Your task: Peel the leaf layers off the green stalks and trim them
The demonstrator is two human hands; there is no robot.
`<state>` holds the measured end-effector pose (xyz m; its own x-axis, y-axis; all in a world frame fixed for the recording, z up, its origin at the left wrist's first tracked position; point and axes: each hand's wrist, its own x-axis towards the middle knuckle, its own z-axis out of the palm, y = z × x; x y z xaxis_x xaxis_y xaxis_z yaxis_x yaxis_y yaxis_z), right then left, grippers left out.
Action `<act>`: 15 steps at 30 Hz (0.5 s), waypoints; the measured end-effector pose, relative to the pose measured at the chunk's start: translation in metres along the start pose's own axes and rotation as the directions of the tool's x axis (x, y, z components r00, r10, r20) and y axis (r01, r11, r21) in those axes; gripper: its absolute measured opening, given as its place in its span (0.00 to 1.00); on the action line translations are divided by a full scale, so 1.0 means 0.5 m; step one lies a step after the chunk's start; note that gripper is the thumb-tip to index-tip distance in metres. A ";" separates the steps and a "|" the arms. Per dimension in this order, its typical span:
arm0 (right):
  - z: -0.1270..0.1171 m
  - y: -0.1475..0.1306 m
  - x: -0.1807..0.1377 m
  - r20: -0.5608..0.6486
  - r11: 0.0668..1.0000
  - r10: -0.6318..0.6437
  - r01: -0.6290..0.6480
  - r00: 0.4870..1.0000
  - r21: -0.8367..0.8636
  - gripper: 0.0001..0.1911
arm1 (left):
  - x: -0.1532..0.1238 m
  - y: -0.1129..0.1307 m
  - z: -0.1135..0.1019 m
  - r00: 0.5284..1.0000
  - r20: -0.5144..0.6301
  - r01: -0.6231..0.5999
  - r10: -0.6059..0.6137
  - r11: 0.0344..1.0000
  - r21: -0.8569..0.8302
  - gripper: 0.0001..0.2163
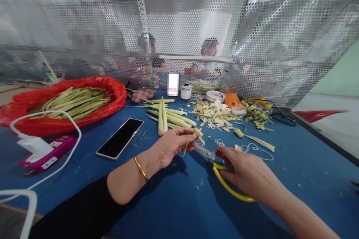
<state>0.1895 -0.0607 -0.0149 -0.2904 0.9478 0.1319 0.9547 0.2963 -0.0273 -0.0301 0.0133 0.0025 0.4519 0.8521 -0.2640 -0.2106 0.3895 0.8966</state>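
My left hand (171, 145), a gold bangle on its wrist, pinches a small folded piece of pale green leaf (198, 133) above the blue table (174, 201). My right hand (246, 171) is closed round the yellow and red handles of a pair of scissors (215, 160), whose blades point left toward the leaf piece. Several trimmed green stalks (168, 117) lie just beyond my left hand.
A red plastic bag (92, 110) holds long green leaves at the left. A black phone (120, 138), a pink power strip (47, 155) with a white charger, leaf scraps (213, 114), tape rolls and white string lie about. A perforated metal screen (196, 30) stands behind; people sit beyond it.
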 end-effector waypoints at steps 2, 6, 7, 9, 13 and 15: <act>0.007 -0.014 -0.003 0.016 0.997 -0.060 0.059 0.998 0.043 0.21 | 0.001 -0.004 0.000 1.000 -0.022 -0.017 0.017 1.000 -0.020 0.06; 0.004 -0.025 -0.006 0.018 0.982 -0.147 0.143 0.989 0.124 0.16 | 0.001 -0.006 0.003 0.999 -0.037 -0.018 0.015 0.996 -0.093 0.06; 0.000 -0.025 -0.006 0.019 0.978 -0.155 0.151 0.988 0.145 0.14 | -0.001 -0.006 0.005 0.999 -0.040 -0.017 0.013 0.995 -0.101 0.06; -0.010 -0.024 -0.006 0.018 0.975 -0.139 0.133 0.990 0.178 0.11 | -0.006 -0.006 0.012 0.999 -0.046 -0.007 0.002 0.993 -0.115 0.06; -0.019 -0.024 -0.004 0.039 0.972 -0.080 0.069 0.996 0.226 0.10 | -0.017 -0.009 0.027 0.998 -0.046 0.032 -0.039 0.989 -0.143 0.06; -0.014 -0.025 -0.004 0.055 0.974 -0.091 0.077 0.994 0.215 0.09 | -0.019 -0.010 0.030 0.998 -0.044 0.037 -0.044 0.987 -0.156 0.07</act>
<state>0.1784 -0.0672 -0.0080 -0.3795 0.9218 0.0787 0.8930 0.3872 -0.2295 -0.0204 -0.0022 0.0056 0.4224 0.8485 -0.3188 -0.3263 0.4705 0.8198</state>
